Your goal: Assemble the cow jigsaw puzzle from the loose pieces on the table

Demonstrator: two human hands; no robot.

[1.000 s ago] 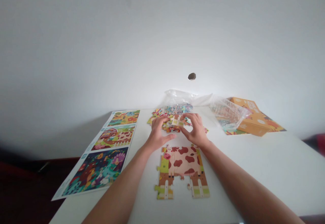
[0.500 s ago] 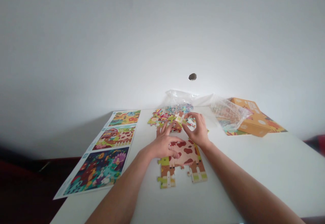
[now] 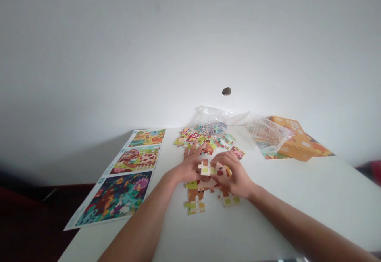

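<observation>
A partly built cow puzzle [image 3: 195, 198] lies on the white table [image 3: 268, 214] in front of me. My left hand [image 3: 189, 167] rests on its upper left part, fingers stretched forward and apart. My right hand [image 3: 235, 176] hovers over the puzzle's right side. Its fingertips pinch a small white and green fence piece [image 3: 207, 168] just above the assembled part. Behind both hands lies a heap of loose puzzle pieces [image 3: 208, 141].
A picture sheet with three printed scenes [image 3: 125, 174] lies at the left of the table, reaching its edge. Clear plastic bags [image 3: 264, 133] and an orange box [image 3: 297, 139] sit at the back right, by the white wall.
My right hand has come back from the loose heap with the fence piece to above the cow puzzle. My left hand moved from the heap onto the puzzle.
</observation>
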